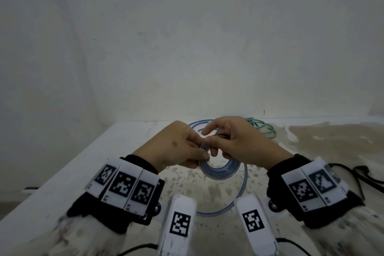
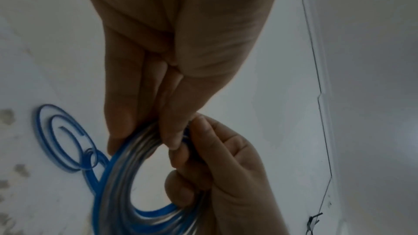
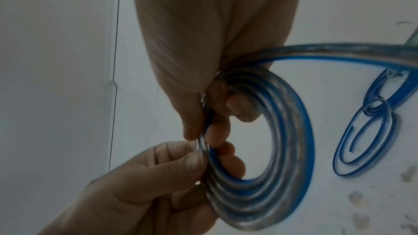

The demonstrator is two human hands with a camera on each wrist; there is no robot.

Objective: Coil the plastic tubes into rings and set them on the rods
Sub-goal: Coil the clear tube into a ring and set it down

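Left hand (image 1: 180,143) pinching blue tube coil (image 1: 220,169) at its upper left, pinning wound turns together. Right hand (image 1: 239,141) clamped on coil's upper right, likely feeding slack. Coil held above stained table (image 1: 128,143). Green tube (image 1: 264,129) waiting far right.

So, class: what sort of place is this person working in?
Probably a bare workroom or utility corner: a stained white table against plain marked walls, with only plastic tubes on it, a blue coil and green loops.
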